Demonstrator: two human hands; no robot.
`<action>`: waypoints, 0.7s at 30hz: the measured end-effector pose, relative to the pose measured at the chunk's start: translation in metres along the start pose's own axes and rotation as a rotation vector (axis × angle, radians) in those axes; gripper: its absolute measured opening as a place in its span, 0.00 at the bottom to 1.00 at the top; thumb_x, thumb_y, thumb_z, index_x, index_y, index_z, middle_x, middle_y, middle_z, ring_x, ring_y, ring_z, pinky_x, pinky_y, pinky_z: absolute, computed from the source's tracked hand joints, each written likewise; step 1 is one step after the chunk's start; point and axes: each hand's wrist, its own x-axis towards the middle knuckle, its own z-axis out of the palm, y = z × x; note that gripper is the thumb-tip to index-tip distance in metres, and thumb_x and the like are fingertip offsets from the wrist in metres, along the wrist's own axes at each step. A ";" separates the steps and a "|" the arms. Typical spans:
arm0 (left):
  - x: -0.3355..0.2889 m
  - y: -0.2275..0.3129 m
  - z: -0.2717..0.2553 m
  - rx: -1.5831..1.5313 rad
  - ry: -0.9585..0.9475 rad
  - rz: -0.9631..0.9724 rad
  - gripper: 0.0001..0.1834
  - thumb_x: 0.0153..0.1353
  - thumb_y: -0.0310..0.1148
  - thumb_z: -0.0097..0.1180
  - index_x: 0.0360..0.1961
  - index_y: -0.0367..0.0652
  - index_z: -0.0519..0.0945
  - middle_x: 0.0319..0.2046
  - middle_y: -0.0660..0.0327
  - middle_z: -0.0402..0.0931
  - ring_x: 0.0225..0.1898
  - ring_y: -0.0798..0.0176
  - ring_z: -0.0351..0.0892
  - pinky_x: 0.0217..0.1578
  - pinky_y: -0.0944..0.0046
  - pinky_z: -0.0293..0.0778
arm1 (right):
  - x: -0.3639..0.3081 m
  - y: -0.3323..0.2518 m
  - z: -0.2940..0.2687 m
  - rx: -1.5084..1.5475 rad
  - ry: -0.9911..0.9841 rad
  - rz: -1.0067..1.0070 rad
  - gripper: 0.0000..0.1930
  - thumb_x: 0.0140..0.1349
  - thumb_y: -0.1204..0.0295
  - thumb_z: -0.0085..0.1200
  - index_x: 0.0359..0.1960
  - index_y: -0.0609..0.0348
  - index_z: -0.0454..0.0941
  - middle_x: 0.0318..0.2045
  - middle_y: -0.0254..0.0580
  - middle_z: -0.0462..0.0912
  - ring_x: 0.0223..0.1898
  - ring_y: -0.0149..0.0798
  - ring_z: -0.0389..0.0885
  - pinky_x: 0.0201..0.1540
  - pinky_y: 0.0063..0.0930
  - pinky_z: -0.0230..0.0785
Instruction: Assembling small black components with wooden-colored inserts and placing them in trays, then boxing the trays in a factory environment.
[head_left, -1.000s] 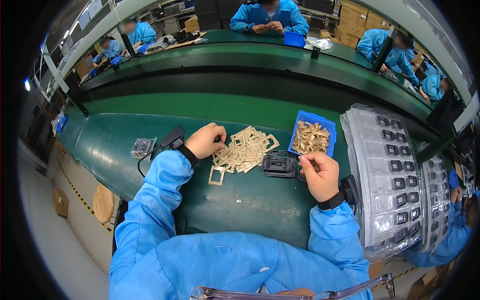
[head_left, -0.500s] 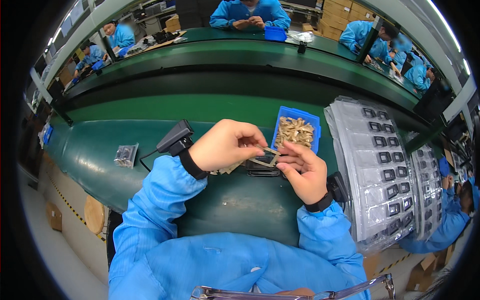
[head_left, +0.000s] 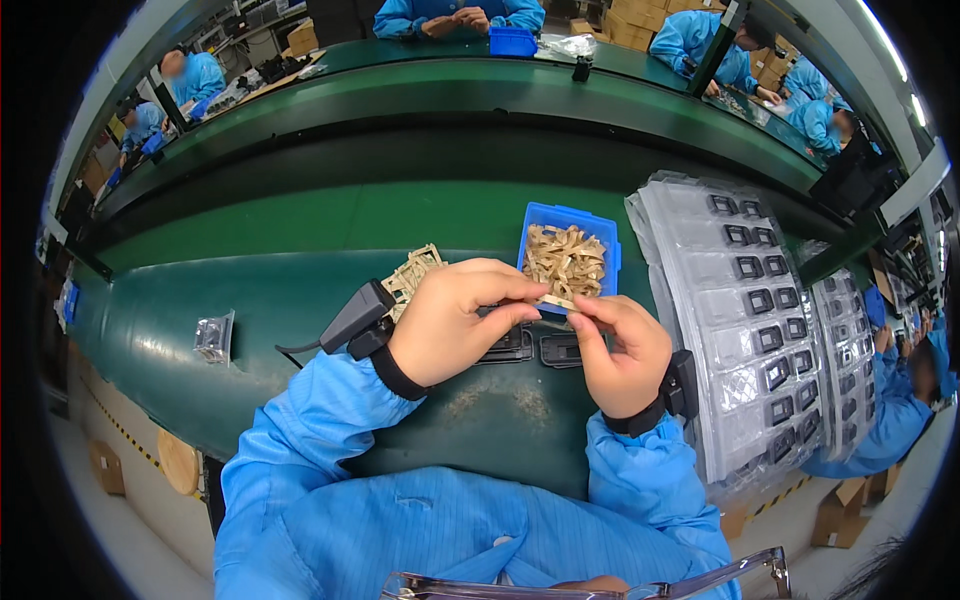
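1. I have the left hand (head_left: 462, 318) and right hand (head_left: 628, 355) both pinching the tan frame (head_left: 557, 301), neither nearer.
2. Its visible edge runs roughly nine to three o'clock.
3. The blue tray (head_left: 570, 213) sits just beyond, at twelve.

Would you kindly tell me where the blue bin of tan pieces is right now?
In the head view, the blue bin is a little right of centre, just beyond the left hand and right hand and left of the clear plastic trays.

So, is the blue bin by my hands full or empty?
Fairly full: tan strips pile across the blue bin, hiding its floor; its back rim shows beyond them.
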 end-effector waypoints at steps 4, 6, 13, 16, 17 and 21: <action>0.002 -0.009 0.000 0.162 0.058 0.159 0.10 0.52 0.17 0.64 0.37 0.36 0.85 0.38 0.54 0.83 0.35 0.58 0.84 0.39 0.66 0.79 | 0.003 -0.006 0.001 -0.174 -0.027 -0.121 0.07 0.54 0.84 0.62 0.34 0.64 0.82 0.31 0.46 0.85 0.34 0.43 0.85 0.36 0.30 0.77; 0.002 -0.014 0.002 0.066 0.015 0.099 0.09 0.53 0.17 0.64 0.37 0.36 0.85 0.39 0.54 0.83 0.35 0.58 0.84 0.39 0.66 0.79 | 0.003 -0.004 0.004 -0.220 0.012 -0.179 0.03 0.58 0.83 0.60 0.33 0.66 0.81 0.32 0.46 0.85 0.33 0.39 0.86 0.35 0.28 0.77; 0.000 0.009 0.003 -0.243 -0.093 -0.198 0.08 0.53 0.21 0.67 0.36 0.36 0.85 0.35 0.54 0.84 0.35 0.61 0.85 0.35 0.68 0.79 | -0.001 -0.015 0.003 0.390 0.074 0.532 0.06 0.66 0.80 0.53 0.43 0.67 0.74 0.32 0.46 0.85 0.33 0.32 0.86 0.35 0.21 0.79; -0.002 0.002 0.002 -0.031 -0.064 0.005 0.09 0.52 0.21 0.67 0.37 0.36 0.85 0.33 0.55 0.85 0.35 0.61 0.85 0.35 0.67 0.79 | -0.002 -0.015 -0.004 0.459 -0.010 0.602 0.09 0.65 0.83 0.53 0.46 0.67 0.72 0.36 0.49 0.85 0.36 0.35 0.86 0.37 0.22 0.80; -0.002 0.001 0.002 -0.030 -0.020 0.057 0.09 0.52 0.21 0.67 0.37 0.37 0.86 0.33 0.56 0.85 0.35 0.61 0.85 0.35 0.67 0.79 | -0.003 -0.013 -0.004 0.516 -0.019 0.520 0.10 0.64 0.84 0.54 0.46 0.68 0.73 0.38 0.49 0.84 0.38 0.36 0.86 0.38 0.22 0.80; -0.003 0.000 -0.001 -0.072 0.051 0.084 0.10 0.51 0.19 0.66 0.36 0.37 0.86 0.32 0.56 0.85 0.32 0.60 0.84 0.34 0.65 0.79 | -0.009 -0.004 0.002 0.524 -0.030 0.290 0.12 0.60 0.88 0.57 0.45 0.69 0.76 0.41 0.51 0.82 0.42 0.37 0.85 0.42 0.25 0.81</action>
